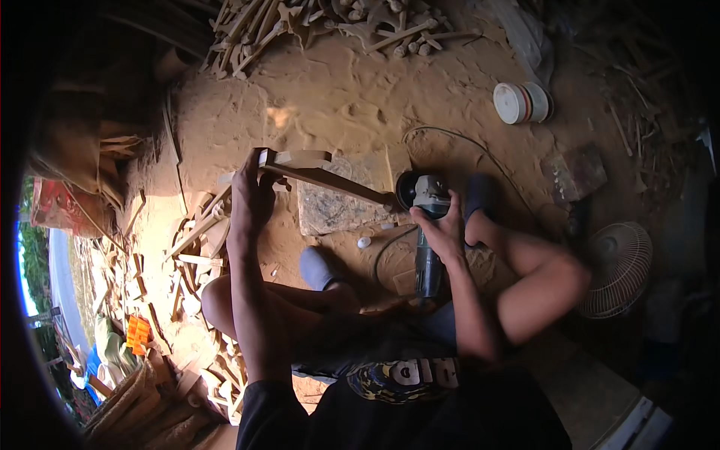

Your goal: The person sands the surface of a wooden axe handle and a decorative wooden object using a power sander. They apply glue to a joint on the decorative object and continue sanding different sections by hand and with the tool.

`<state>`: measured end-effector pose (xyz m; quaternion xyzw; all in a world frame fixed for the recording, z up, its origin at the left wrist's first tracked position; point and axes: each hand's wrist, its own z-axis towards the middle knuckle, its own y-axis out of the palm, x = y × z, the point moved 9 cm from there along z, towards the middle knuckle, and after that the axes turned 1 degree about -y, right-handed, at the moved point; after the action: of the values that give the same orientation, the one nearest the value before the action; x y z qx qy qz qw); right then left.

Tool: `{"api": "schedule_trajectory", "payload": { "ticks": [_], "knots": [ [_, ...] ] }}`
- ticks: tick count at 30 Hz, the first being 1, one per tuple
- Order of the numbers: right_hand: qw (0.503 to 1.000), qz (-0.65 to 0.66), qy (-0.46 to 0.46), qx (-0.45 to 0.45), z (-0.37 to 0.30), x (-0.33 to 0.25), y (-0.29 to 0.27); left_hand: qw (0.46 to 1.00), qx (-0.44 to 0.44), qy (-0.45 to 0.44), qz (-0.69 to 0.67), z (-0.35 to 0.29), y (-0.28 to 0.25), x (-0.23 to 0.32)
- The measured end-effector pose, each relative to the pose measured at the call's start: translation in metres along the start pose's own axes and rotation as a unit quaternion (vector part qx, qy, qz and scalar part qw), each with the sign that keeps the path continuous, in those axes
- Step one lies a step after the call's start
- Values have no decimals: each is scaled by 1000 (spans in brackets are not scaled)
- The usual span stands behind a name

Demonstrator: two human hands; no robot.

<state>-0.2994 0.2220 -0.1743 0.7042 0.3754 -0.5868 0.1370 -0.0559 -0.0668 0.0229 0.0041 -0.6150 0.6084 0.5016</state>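
In my left hand (pixel 253 196) I hold one end of a wooden piece (pixel 337 183), a long straight bar with a shorter curved part at the held end. Its far end slants right to the angle grinder (pixel 430 259); whether it touches the disc (pixel 407 189) I cannot tell. My right hand (pixel 444 231) is wrapped round the grinder's dark body near its head, the tool standing lengthwise between my legs. Under the bar, on the ground, lies a worn flat block (pixel 322 215). A small white round object (pixel 364 242) rests just in front of it.
Wood offcuts (pixel 199 240) are heaped at the left, and a bigger pile (pixel 337 30) lies at the back. A cable (pixel 480 146) curves behind the grinder. To the right are a white tub (pixel 517 103), a flat block (pixel 574 172) and a fan (pixel 616 270). Sawdust covers the floor.
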Motion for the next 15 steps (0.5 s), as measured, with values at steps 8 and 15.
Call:
{"api": "schedule_trajectory", "payload": {
  "ticks": [8, 15],
  "knots": [
    [984, -128, -120, 34, -6, -16, -6, 998, -1, 46, -36, 12, 8, 30],
    [987, -135, -81, 3, -7, -17, 10, 998, -39, 35, -37, 25, 22, 31]
  ]
}}
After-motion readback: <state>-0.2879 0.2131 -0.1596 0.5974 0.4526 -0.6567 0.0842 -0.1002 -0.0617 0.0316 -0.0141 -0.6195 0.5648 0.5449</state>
